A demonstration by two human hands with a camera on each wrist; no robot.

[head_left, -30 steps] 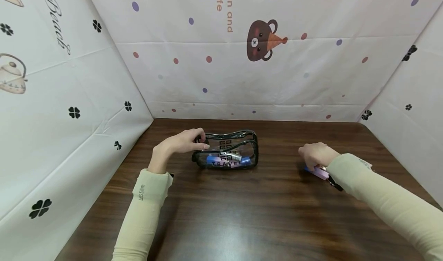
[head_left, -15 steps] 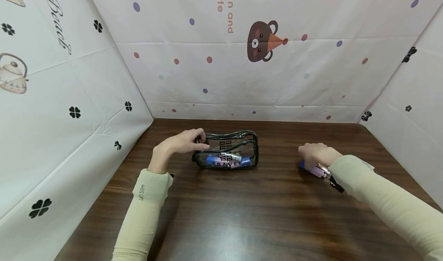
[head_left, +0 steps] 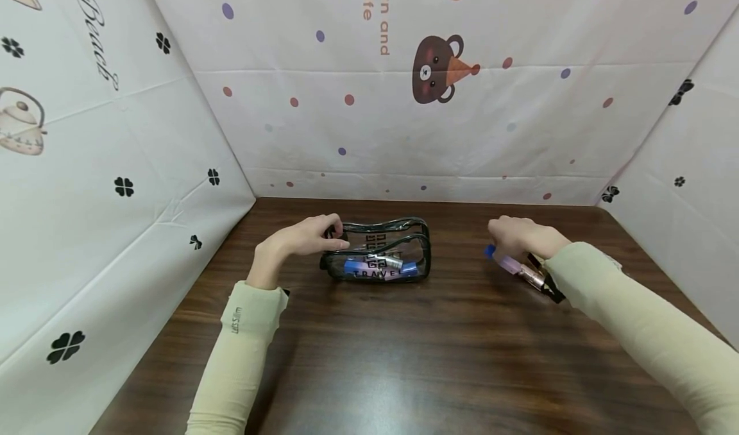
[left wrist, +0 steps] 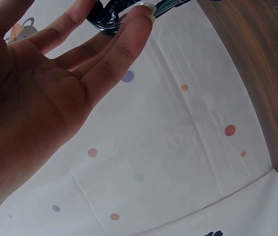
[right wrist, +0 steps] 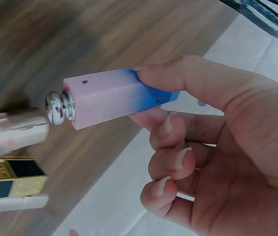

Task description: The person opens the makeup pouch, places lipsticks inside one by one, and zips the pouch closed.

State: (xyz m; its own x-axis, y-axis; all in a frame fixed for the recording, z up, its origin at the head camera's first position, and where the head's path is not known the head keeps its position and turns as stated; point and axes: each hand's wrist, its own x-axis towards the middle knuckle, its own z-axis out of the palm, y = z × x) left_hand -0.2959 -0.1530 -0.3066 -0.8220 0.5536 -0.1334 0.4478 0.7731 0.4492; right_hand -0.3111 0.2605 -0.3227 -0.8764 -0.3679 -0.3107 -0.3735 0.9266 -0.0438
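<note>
My left hand [head_left: 299, 236] pinches the left end of a clear travel pouch [head_left: 428, 258] with black trim and black lettering. Blue, pink and silver tubes show through its front. The left wrist view catches only a bit of the pouch's dark trim [left wrist: 104, 22] at the fingertips. Over on the right, my right hand [head_left: 524, 235] pinches a pink-and-blue square lipstick tube [right wrist: 107, 96] by its blue end, between thumb and fingers. A silver ringed piece sits at the tube's other end.
Near the right hand lie a shiny pinkish-silver tube [right wrist: 15, 132], a black-and-gold tube [right wrist: 13, 179] and a whitish tube [right wrist: 18, 202]. The brown wooden table [head_left: 369, 351] is bounded by printed white cloth walls [head_left: 323, 127] behind and at both sides.
My right hand has risen slightly and shifted left with the lipstick tube, uncovering more of the tubes beside it. The left hand and the pouch stay where they were.
</note>
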